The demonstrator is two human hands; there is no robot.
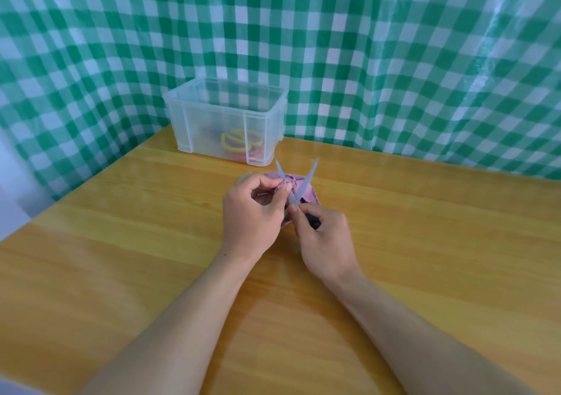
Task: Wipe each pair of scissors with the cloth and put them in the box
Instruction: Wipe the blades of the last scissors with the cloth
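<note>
Left hand (252, 212) pinches purple cloth (311, 195) on one blade of spread scissors (307, 179); right hand (324, 243) grips the dark handle. Clear box (212, 121) just beyond.

Table (425, 243): light wood-grain top, yellowish, glossy, with soft reflections along the far side. Its far corner sits left of centre; from there one edge runs right and the other runs diagonally down to the left. Both edges butt against a green-white checked sheet (364, 61) hanging behind.

Directly on the table: one clear plastic box (212, 121), no lid, upright, just inside that far corner and close to the sheet. Yellow loops (233, 141) and something red show blurred through its front wall, low down.

A pink cloth (312, 194) is bunched near the table's middle, just in front of the box. Can't tell if it touches the top.
</note>
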